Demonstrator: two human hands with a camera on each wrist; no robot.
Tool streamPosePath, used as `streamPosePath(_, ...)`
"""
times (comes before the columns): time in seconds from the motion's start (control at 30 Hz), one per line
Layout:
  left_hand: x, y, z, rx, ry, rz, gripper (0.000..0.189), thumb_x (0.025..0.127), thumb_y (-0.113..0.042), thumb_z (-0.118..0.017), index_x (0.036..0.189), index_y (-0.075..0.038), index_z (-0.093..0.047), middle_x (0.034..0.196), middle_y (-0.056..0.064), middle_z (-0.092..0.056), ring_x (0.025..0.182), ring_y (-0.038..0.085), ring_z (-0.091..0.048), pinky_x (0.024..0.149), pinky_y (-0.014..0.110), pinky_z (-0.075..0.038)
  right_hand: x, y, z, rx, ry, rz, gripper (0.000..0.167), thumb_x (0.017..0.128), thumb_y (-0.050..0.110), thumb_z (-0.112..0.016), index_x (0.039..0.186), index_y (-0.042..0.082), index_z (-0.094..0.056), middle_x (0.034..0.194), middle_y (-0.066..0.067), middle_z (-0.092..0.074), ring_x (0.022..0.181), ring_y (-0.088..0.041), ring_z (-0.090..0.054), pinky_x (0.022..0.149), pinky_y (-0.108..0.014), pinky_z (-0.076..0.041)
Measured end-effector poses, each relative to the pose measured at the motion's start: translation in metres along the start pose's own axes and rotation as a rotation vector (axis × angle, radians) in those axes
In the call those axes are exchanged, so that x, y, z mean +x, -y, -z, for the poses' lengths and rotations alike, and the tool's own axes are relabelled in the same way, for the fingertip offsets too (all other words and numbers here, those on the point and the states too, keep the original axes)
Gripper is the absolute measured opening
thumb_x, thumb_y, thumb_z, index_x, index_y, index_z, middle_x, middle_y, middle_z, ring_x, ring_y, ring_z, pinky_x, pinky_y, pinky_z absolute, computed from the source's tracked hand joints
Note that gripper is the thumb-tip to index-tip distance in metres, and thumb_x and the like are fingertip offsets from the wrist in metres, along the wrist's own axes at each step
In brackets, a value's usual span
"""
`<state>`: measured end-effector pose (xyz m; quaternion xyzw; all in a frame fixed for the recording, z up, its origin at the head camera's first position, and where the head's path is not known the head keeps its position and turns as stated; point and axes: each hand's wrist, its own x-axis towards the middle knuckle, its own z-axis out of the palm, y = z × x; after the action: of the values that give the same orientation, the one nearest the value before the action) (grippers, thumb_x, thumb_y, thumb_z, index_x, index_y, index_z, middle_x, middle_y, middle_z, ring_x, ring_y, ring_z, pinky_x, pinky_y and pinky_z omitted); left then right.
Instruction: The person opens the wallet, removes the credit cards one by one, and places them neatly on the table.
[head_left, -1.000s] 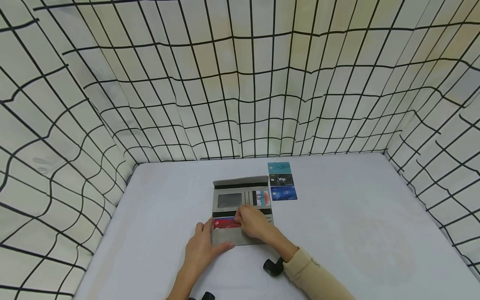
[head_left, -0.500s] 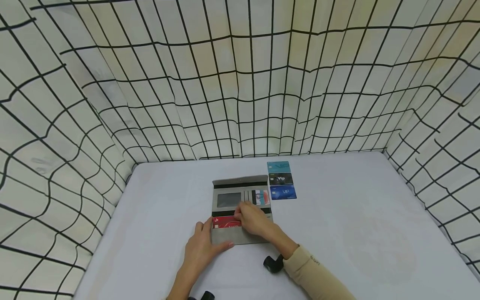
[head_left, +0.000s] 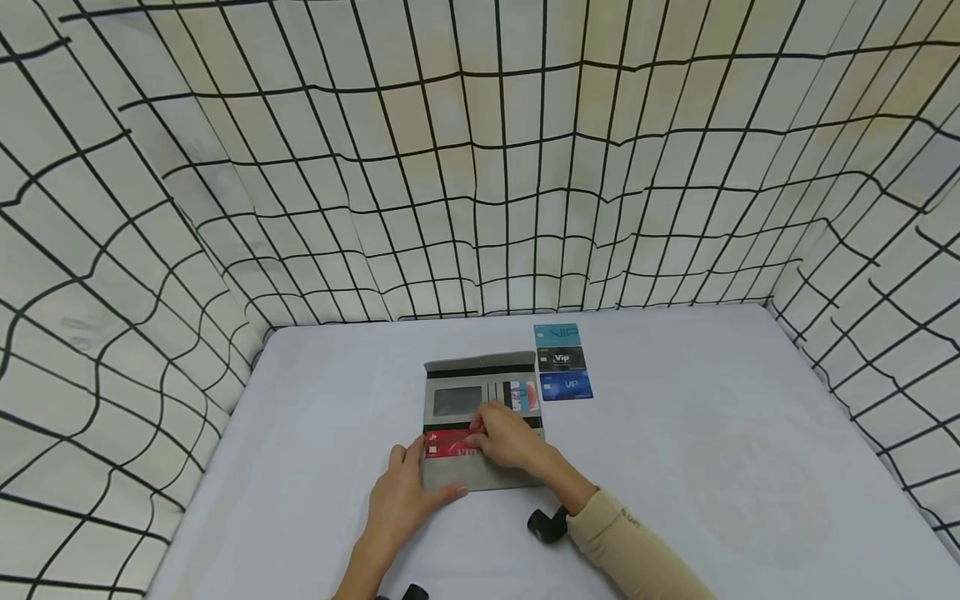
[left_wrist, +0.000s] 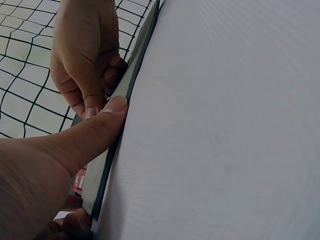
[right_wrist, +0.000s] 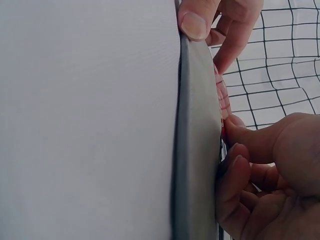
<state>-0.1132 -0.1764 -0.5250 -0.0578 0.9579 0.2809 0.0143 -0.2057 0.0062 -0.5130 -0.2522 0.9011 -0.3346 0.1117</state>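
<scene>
An unfolded grey wallet (head_left: 450, 475) lies on the white table. From its lower pocket a red card (head_left: 442, 444) with a chip and partly covered lettering sticks out. My right hand (head_left: 510, 437) pinches this card near its middle, thumb in front; the card's right part is hidden behind the hand. With my left hand (head_left: 401, 500) I hold the wallet's lower left corner, the thumb pressing on its front and the fingers at the left edge. The left wrist view shows that thumb (left_wrist: 100, 122) on the wallet's near edge. Another card (head_left: 523, 396) sits in the upper right pocket.
Teal (head_left: 557, 335), black (head_left: 562, 359) and blue (head_left: 567, 386) VIP cards lie in a column right of the wallet. A black wrist device (head_left: 547, 527) is by the right sleeve. Black netting (head_left: 510, 167) over white sheeting surrounds the table.
The red card has slid up out of its pocket, showing more of its face and lettering. A blue strip behind it is now covered. The left hand stays in place.
</scene>
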Motion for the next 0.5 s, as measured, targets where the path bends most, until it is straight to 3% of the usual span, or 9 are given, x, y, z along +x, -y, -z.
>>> streamPosePath(0.33,-0.0003,-0.0016,-0.0001,-0.005,0.000,-0.002,0.105,0.067,-0.054,-0.088,0.145,0.003,-0.046,0.104,0.015,-0.053,0.059,0.015,-0.043,0.050,0.026,-0.037,0.0033,-0.0007,0.0006,0.073,-0.012,-0.083,0.021,0.098,0.021,-0.066,0.112,0.007,-0.058,0.095,-0.005,-0.061,0.079,-0.013,-0.055,0.067,-0.024,-0.050)
streamPosePath(0.5,0.0003,-0.0009,0.0000,-0.006,0.005,0.001,0.105,0.068,-0.055,-0.087,0.145,0.003,-0.046,0.104,0.015,-0.053,0.060,0.016,-0.044,0.051,0.027,-0.037,0.0027,-0.0029,0.0012,0.163,-0.017,-0.098,0.024,0.099,0.021,-0.064,0.116,0.006,-0.056,0.086,-0.005,-0.063,0.060,-0.011,-0.056,0.055,-0.024,-0.049)
